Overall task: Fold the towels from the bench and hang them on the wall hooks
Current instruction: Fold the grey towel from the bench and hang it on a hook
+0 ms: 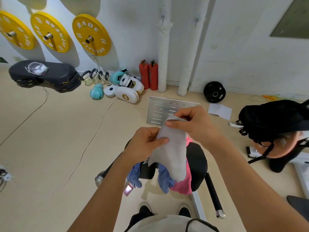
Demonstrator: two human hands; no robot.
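Evidently mid-fold, the grey towel point(172, 148) hangs above the bench point(197, 164) — the right hand point(195, 124) pinches its top corner, the left hand point(147, 143) pinches an edge lower down, keeping it taut. Blue towel point(164, 180) and pink towel point(184, 185) wait beneath; wall hooks point(163, 19) stand ahead.

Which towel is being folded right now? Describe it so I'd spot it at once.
Start at the black padded bench in front of the person. Above it, the left hand and right hand pinch a towel that hangs down. It is the grey towel; the blue towel and pink towel lie draped on the bench.
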